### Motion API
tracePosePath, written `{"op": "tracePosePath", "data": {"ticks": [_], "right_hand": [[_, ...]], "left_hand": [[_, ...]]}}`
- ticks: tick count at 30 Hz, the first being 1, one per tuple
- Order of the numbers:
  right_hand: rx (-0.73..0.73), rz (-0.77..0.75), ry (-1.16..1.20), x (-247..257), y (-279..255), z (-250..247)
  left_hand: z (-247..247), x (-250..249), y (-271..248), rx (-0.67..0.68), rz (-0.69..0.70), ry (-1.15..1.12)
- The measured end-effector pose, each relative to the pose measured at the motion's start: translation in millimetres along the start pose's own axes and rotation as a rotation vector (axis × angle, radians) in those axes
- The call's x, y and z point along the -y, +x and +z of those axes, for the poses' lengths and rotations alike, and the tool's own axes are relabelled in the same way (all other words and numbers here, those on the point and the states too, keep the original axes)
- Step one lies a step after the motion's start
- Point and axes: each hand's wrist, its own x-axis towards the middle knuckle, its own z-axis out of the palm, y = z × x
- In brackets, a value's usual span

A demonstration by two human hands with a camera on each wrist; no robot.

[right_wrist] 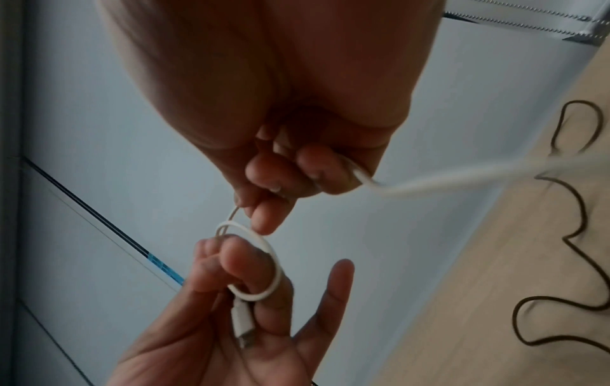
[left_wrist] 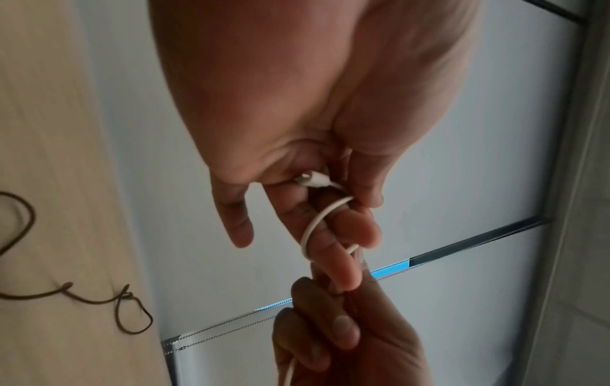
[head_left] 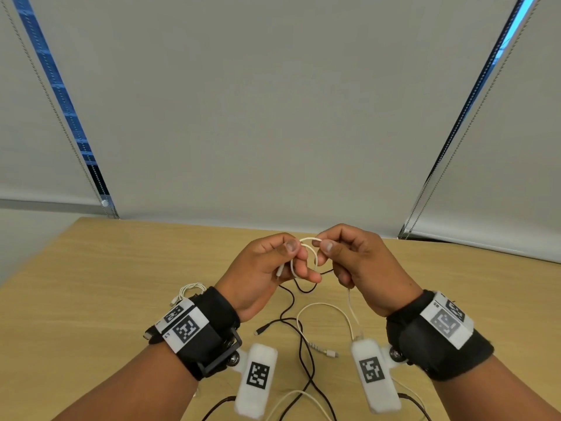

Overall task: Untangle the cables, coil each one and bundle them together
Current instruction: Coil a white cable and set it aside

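A thin white cable (head_left: pixel 306 253) is looped around the fingers of my left hand (head_left: pixel 273 262), held above the wooden table (head_left: pixel 91 284). Its white plug (left_wrist: pixel 313 180) lies against the left palm, pinched under the thumb. My right hand (head_left: pixel 346 256) pinches the same cable at the top of the loop, and the slack (right_wrist: pixel 445 180) trails from its curled fingers down to the table. A loose black cable (head_left: pixel 291 314) snakes over the table below both hands. A coiled white cable (head_left: pixel 189 291) lies behind my left wrist.
More white cable slack (head_left: pixel 328 317) with a plug end (head_left: pixel 331 354) lies on the table between my wrists. Grey roller blinds (head_left: pixel 273 117) with bead chains hang behind the table's far edge. Black cable ends (head_left: pixel 409 399) trail near the front edge.
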Motion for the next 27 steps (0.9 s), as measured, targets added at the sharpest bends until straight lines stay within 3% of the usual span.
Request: {"op": "tracePosePath", "data": {"ticks": [8,12,14,17,21,25,27], "right_hand": [[0.019,0.074,-0.036,-26,-7,14],[0.027,0.067,-0.286,-36,-13,22],[0.096,0.071,-0.378,-40,-19,29],[0.19,0.007,-0.501,-33,-24,32],[0.113,-0.072,-0.627,-12,-12,19],[0.038,-0.124,-0.714,-1,1,9],[0.01,-0.092,-0.599,-3,3,10]], "left_hand": [[-3,0,0,-0.101,0.025,-0.162],[-5,2,1,-0.146,0.06,-0.168],[-7,1,4,-0.182,0.119,0.006],[-12,8,4,-0.259,0.16,0.56],[-14,22,-3,-0.149,0.128,0.932],[-8,24,-9,-0.032,-0.011,0.717],[-6,21,-10,-0.032,-0.047,0.536]]}}
